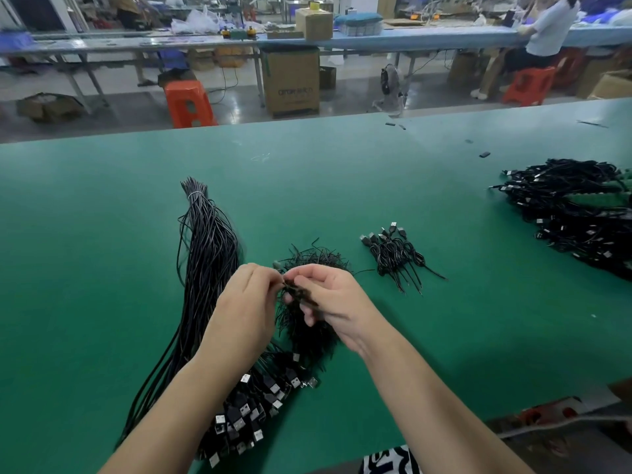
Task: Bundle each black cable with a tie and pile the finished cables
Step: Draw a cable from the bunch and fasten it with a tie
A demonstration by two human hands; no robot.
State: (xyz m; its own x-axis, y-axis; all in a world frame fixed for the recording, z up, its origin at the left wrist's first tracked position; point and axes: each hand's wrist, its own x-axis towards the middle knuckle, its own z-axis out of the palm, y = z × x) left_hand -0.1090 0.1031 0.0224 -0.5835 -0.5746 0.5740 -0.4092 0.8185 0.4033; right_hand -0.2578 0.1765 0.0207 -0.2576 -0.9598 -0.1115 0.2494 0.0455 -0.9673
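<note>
A folded black cable (301, 294) is held above the green table between both hands. My right hand (333, 302) grips its coil, and my left hand (251, 295) pinches its end, where a thin tie seems to be. Beneath them lies a heap of black wire ties (313, 331). A long bunch of loose black cables (208, 254) runs from far left to USB plugs (246, 412) near the front edge. A small pile of bundled cables (396, 256) sits right of the hands.
A large heap of black cables (578, 213) covers the right side of the green table (102, 234). Small black bits (484, 154) lie near the far edge. Beyond it stand an orange stool (188, 102), cardboard boxes (292, 82) and a seated person (547, 32).
</note>
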